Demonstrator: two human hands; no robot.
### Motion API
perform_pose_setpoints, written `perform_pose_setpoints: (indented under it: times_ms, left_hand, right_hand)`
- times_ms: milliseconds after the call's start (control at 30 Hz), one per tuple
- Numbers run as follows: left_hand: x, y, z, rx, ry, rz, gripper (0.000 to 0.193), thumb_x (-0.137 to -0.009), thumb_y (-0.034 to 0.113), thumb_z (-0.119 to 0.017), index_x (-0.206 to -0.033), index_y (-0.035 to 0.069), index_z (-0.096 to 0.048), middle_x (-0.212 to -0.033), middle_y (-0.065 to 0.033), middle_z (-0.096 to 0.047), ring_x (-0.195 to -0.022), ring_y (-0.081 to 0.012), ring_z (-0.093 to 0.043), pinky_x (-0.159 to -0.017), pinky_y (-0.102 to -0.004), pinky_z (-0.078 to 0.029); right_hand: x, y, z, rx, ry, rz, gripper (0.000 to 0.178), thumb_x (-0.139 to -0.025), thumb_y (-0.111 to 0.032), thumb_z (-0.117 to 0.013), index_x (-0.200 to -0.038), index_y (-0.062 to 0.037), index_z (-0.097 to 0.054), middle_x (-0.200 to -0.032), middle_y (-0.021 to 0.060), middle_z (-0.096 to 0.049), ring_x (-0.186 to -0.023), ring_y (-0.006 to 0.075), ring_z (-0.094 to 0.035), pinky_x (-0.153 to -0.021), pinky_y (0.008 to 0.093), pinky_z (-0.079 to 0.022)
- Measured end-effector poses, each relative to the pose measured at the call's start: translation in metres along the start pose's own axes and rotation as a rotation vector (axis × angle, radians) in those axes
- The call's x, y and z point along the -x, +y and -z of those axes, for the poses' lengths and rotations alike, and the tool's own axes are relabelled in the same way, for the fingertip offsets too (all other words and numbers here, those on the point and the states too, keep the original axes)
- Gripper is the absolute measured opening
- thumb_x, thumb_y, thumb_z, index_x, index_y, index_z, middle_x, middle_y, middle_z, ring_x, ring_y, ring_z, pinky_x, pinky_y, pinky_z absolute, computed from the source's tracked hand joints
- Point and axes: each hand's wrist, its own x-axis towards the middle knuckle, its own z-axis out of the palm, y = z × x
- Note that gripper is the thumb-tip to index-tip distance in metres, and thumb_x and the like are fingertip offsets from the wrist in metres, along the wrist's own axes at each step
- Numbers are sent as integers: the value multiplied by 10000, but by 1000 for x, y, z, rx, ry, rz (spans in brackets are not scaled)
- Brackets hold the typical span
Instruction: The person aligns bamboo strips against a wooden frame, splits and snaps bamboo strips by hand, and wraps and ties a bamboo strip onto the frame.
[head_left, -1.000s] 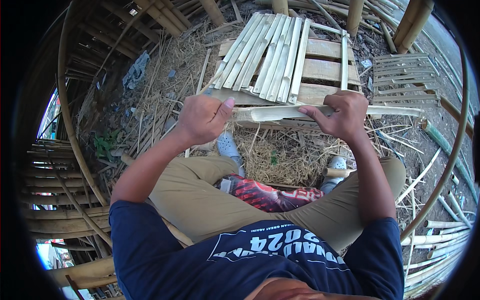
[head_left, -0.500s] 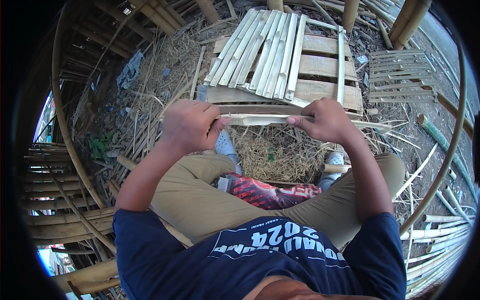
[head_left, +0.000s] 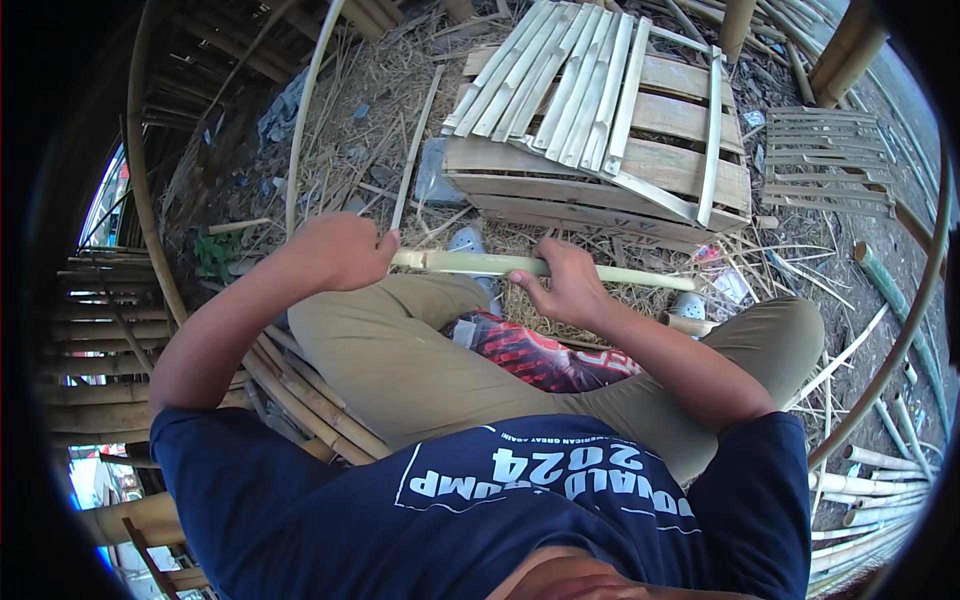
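A pale green bamboo strip [head_left: 468, 262] lies level across my lap. My left hand [head_left: 345, 252] is closed around its left end, the fingers hiding that tip. Further along, my right hand [head_left: 568, 284] pinches the strip between thumb and fingers, and its free end points right. Beyond my hands a wooden slatted crate [head_left: 600, 212] carries a row of split bamboo slats [head_left: 560, 85] on a thin frame. Rising from beside my left hand, a long thin strip [head_left: 300, 120] curves upward; whether the hand touches it I cannot tell.
On the right lies a second slatted bamboo panel [head_left: 830, 160], with a green bamboo pole [head_left: 905, 310] and stacked canes [head_left: 880, 510] nearer. Bamboo railings [head_left: 100, 375] stand at my left. A red patterned cloth or bag [head_left: 545, 355] sits between my legs. Straw and scraps litter the ground.
Both hands have moved left, the right one farther along. A smooth green strip face now shows where a pale, frayed strip was held. A long curved strip now stands at upper left.
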Motion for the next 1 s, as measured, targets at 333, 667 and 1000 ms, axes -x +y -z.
perform_pose_setpoints:
  times_ms: [333,667,1000]
  left_hand:
    - [-82,63,-45,-222,811,-479,493,-946,418,-563,-586,94,-654,-545,-122,-593,-498,-304,-579,-570,-418,-444]
    - [-144,85,-40,-145,921,-497,511,-935,336,-553,-469,136,-615,-475,-96,-578,-437,-283,-579,-589,-408,-487]
    - [-142,114,-25,26,829,-570,262,-904,258,-586,-745,63,-658,-737,-112,-662,-680,-249,-650,-684,-414,-506]
  right_hand:
    - [-1,77,-68,-143,-236,-275,262,-858,-195,-756,-1044,-27,-679,-949,241,-704,-913,395,-699,-797,472,-531]
    - [-40,26,3,100,462,299,825,-697,-362,-793,-1319,-12,-378,-1274,306,-471,-1242,418,-481,-1033,516,-379]
    - [-138,-89,57,203,285,731,192,-835,-265,-714,-873,-92,-640,-813,61,-648,-859,292,-651,-832,447,-508]
